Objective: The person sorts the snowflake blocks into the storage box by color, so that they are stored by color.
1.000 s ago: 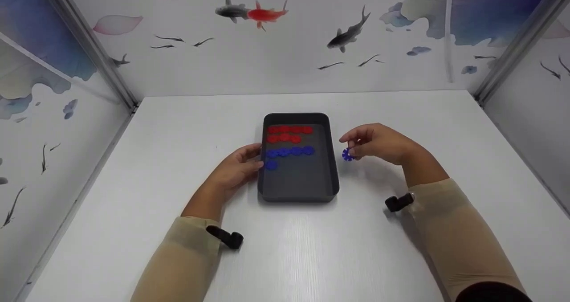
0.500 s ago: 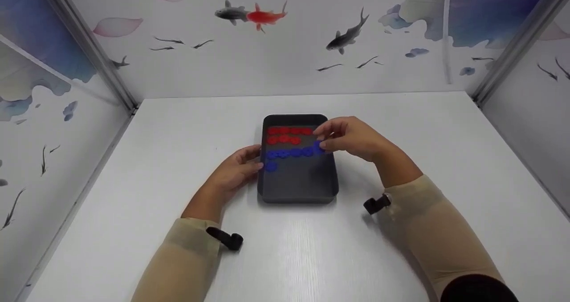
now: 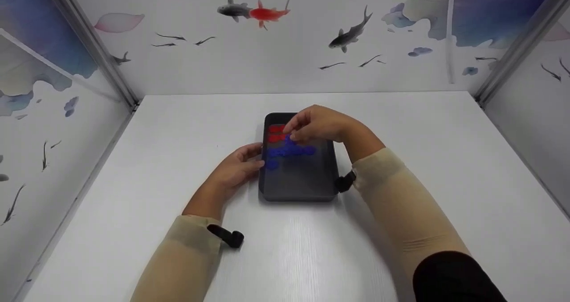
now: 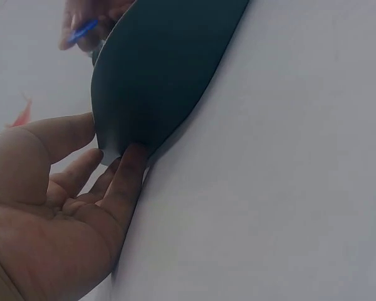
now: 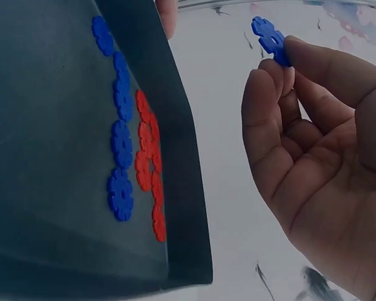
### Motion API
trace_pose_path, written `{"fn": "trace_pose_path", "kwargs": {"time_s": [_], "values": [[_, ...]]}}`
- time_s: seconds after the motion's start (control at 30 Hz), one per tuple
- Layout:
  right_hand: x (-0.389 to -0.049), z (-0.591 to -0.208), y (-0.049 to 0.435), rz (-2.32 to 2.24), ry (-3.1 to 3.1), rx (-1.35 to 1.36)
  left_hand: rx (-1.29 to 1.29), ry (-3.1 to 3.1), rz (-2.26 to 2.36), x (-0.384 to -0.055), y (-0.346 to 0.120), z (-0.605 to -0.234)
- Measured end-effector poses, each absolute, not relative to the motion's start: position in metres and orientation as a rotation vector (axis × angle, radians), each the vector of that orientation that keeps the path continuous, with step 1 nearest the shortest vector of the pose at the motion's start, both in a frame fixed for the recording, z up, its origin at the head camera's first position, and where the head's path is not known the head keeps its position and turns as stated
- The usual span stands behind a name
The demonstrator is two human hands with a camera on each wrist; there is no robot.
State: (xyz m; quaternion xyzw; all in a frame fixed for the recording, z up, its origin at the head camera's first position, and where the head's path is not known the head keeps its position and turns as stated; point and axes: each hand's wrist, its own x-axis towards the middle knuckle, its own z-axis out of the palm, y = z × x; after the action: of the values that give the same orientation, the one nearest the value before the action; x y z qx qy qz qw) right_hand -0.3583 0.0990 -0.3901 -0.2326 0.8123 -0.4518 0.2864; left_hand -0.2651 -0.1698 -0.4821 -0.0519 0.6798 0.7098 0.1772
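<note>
A dark grey rectangular tray (image 3: 298,181) lies on the table with notched plastic discs inside. Red discs (image 5: 143,170) sit in two rows at its far end, partly covered by the right hand in the head view. Nearer lie several blue discs (image 5: 120,194) in a row, plus a single one (image 3: 271,164) by the left wall. My right hand (image 3: 318,124), above the tray, pinches a blue notched disc (image 5: 272,41) between thumb and fingers. My left hand (image 3: 236,168) holds the tray's left side, thumb at the rim (image 4: 94,94) and fingers against the outer wall.
The white table (image 3: 285,253) carries the tray near its middle. Behind it stands a white wall (image 3: 285,66) printed with fish, and side panels rise at left and right. A small black camera (image 3: 345,181) on the right wrist hangs by the tray's right wall.
My right hand has moved left with the blue disc, from beside the tray to above its far half. My left hand stays at the tray's left side.
</note>
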Motion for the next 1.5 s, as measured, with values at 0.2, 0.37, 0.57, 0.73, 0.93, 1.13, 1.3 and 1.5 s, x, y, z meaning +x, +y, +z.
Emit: {"fn": "trace_pose_path", "kwargs": {"time_s": [0.2, 0.37, 0.57, 0.73, 0.93, 1.13, 1.3, 1.5], "values": [[-0.374, -0.403, 0.085, -1.198, 2.106, -0.590, -0.122, 1.929, 1.997, -0.266, -0.170, -0.481], [-0.383, -0.417, 0.080, -1.241, 2.051, -0.545, -0.113, 1.919, 1.998, -0.266, -0.168, -0.481], [-0.386, -0.432, 0.079, -1.225, 2.045, -0.545, -0.117, 1.927, 1.998, -0.267, -0.166, -0.481], [-0.388, -0.439, 0.080, -1.149, 2.050, -0.554, -0.122, 1.921, 2.004, -0.268, -0.166, -0.481], [-0.387, -0.438, 0.076, -1.062, 2.069, -0.551, -0.136, 1.906, 2.024, -0.266, -0.168, -0.480], [-0.383, -0.436, 0.074, -0.991, 2.146, -0.542, -0.138, 1.901, 2.030, -0.266, -0.169, -0.482], [-0.382, -0.436, 0.074, -0.956, 2.188, -0.524, -0.144, 1.902, 2.030, -0.266, -0.170, -0.483], [-0.383, -0.434, 0.078, -0.959, 2.228, -0.490, -0.141, 1.903, 2.030, -0.266, -0.171, -0.484]]}}
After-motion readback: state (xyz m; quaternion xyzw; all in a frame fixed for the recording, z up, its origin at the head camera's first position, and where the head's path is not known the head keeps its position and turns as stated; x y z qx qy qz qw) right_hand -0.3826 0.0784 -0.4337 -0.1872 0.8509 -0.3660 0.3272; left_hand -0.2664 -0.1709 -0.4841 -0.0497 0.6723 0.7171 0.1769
